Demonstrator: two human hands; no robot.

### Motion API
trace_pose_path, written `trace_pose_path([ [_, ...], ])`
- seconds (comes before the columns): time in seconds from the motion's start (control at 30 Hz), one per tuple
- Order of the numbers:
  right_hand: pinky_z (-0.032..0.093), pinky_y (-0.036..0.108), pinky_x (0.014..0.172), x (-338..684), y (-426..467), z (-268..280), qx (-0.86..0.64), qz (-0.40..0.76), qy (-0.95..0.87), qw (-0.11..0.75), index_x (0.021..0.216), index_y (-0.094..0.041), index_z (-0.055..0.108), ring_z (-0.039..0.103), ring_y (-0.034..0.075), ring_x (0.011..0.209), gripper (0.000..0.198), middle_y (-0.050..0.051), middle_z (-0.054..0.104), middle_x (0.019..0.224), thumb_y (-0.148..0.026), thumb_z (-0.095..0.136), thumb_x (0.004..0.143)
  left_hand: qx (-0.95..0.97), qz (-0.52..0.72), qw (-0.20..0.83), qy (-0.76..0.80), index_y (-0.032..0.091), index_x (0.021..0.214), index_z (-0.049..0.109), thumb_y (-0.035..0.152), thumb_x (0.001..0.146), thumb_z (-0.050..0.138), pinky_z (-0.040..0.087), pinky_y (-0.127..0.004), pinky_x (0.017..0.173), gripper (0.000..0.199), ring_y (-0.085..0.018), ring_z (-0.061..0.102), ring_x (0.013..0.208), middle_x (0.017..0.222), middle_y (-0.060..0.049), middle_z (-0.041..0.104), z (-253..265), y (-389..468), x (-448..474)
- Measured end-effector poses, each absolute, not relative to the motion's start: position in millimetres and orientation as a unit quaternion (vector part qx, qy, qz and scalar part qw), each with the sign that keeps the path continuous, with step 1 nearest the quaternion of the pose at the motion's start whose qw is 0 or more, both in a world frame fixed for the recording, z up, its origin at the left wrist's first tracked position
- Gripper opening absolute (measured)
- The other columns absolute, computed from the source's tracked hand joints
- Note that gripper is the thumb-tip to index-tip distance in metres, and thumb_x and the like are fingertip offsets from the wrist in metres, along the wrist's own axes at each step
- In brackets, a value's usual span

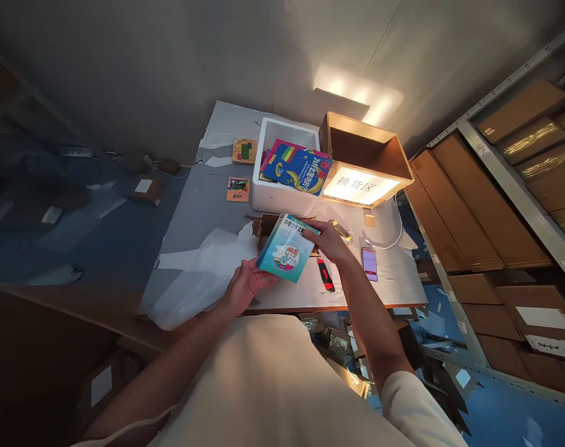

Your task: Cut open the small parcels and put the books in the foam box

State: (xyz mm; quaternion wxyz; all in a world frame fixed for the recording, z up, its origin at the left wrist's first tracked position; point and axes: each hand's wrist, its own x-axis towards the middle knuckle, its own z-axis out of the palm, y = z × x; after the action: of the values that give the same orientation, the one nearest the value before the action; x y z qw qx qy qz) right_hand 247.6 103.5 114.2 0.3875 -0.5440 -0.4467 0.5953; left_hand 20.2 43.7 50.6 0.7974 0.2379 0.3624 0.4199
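Observation:
A teal book (288,251) with a cartoon child on its cover is held tilted above the front of the table. My right hand (326,241) grips it by the upper right edge, thumb on the cover. At the lower left corner is my left hand (248,285), palm up with fingers loosely spread; whether it bears any weight I cannot tell. Behind the book sits a small opened cardboard box (262,228), mostly hidden. A red and black box cutter (325,275) lies just right of the book, and a yellow and black cutter (341,230) lies farther back.
A white foam box (282,200) with several colourful books (297,167) stands behind, beside a cardboard carton (397,155) bearing a handwritten sign. Two small booklets (238,189) lie left. A phone (369,264) rests right. White wrapping (203,267) covers the left front. Shelves of boxes (492,205) flank the right.

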Motion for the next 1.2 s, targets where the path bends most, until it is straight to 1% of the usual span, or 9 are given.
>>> trace_pose_path([
  [0.13, 0.057, 0.028, 0.054, 252, 104, 109, -0.554, 0.6, -0.42, 0.396, 0.108, -0.021, 0.071, 0.067, 0.016, 0.064, 0.05, 0.002, 0.071, 0.078, -0.05, 0.076, 0.068, 0.293, 0.429, 0.739, 0.429, 0.017, 0.104, 0.069, 0.047, 0.06, 0.082, 0.053, -0.043, 0.09, 0.055, -0.024, 0.067, 0.096, 0.1, -0.008, 0.074, 42, 42, 15],
  [0.43, 0.06, 0.03, 0.067, 267, 113, 102, -0.5, 0.651, -0.409, 0.397, 0.108, -0.023, 0.07, 0.071, 0.018, 0.078, 0.049, 0.004, 0.074, 0.09, -0.057, 0.071, 0.072, 0.219, 0.424, 0.772, 0.42, 0.016, 0.103, 0.07, 0.047, 0.064, 0.081, 0.051, -0.046, 0.094, 0.051, -0.025, 0.07, 0.091, 0.099, -0.01, 0.074, 31, 43, 25],
  [0.57, 0.06, 0.028, 0.06, 275, 122, 97, -0.514, 0.661, -0.422, 0.349, 0.113, -0.027, 0.065, 0.07, 0.015, 0.071, 0.05, 0.0, 0.072, 0.084, -0.05, 0.076, 0.07, 0.211, 0.413, 0.776, 0.427, 0.016, 0.101, 0.07, 0.048, 0.064, 0.08, 0.051, -0.046, 0.094, 0.05, -0.024, 0.071, 0.087, 0.093, -0.009, 0.075, 26, 49, 35],
  [0.7, 0.058, 0.027, 0.052, 282, 141, 90, -0.527, 0.654, -0.42, 0.343, 0.106, -0.026, 0.066, 0.066, 0.013, 0.059, 0.045, -0.004, 0.065, 0.07, -0.046, 0.077, 0.067, 0.21, 0.403, 0.777, 0.436, 0.015, 0.093, 0.071, 0.052, 0.062, 0.08, 0.049, -0.044, 0.097, 0.049, -0.026, 0.071, 0.089, 0.086, -0.009, 0.075, 24, 59, 52],
  [0.83, 0.054, 0.027, 0.05, 295, 180, 82, -0.539, 0.638, -0.423, 0.352, 0.096, -0.021, 0.067, 0.062, 0.012, 0.056, 0.037, -0.003, 0.065, 0.07, -0.04, 0.075, 0.066, 0.23, 0.394, 0.771, 0.444, 0.015, 0.102, 0.07, 0.057, 0.066, 0.075, 0.045, -0.045, 0.101, 0.056, -0.029, 0.068, 0.1, 0.098, -0.013, 0.074, 27, 68, 67],
  [0.93, 0.057, 0.029, 0.059, 304, 219, 74, -0.542, 0.596, -0.369, 0.463, 0.099, -0.024, 0.062, 0.066, 0.014, 0.068, 0.033, -0.001, 0.068, 0.083, -0.038, 0.07, 0.07, 0.235, 0.424, 0.738, 0.469, 0.015, 0.11, 0.067, 0.056, 0.069, 0.073, 0.044, -0.045, 0.101, 0.059, -0.028, 0.067, 0.103, 0.106, -0.014, 0.073, 27, 69, 70],
  [1.03, 0.058, 0.032, 0.076, 308, 249, 65, -0.488, 0.563, -0.316, 0.586, 0.112, -0.03, 0.052, 0.066, 0.015, 0.096, 0.037, 0.0, 0.066, 0.11, -0.039, 0.063, 0.079, 0.232, 0.463, 0.694, 0.5, 0.015, 0.111, 0.067, 0.057, 0.07, 0.072, 0.045, -0.043, 0.099, 0.059, -0.028, 0.068, 0.102, 0.105, -0.015, 0.072, 20, 65, 68],
  [1.13, 0.055, 0.033, 0.088, 309, 254, 57, -0.44, 0.59, -0.348, 0.581, 0.118, -0.034, 0.046, 0.059, 0.013, 0.116, 0.042, 0.0, 0.057, 0.132, -0.036, 0.063, 0.08, 0.238, 0.48, 0.655, 0.532, 0.015, 0.109, 0.067, 0.058, 0.07, 0.071, 0.046, -0.042, 0.097, 0.058, -0.027, 0.068, 0.1, 0.104, -0.014, 0.072, 11, 61, 66],
  [1.2, 0.053, 0.032, 0.091, 312, 244, 52, -0.426, 0.612, -0.371, 0.553, 0.119, -0.036, 0.045, 0.058, 0.013, 0.118, 0.048, -0.003, 0.054, 0.135, -0.035, 0.067, 0.076, 0.253, 0.483, 0.628, 0.556, 0.016, 0.107, 0.067, 0.057, 0.069, 0.072, 0.047, -0.04, 0.096, 0.056, -0.025, 0.068, 0.098, 0.102, -0.013, 0.073, 7, 60, 66],
])
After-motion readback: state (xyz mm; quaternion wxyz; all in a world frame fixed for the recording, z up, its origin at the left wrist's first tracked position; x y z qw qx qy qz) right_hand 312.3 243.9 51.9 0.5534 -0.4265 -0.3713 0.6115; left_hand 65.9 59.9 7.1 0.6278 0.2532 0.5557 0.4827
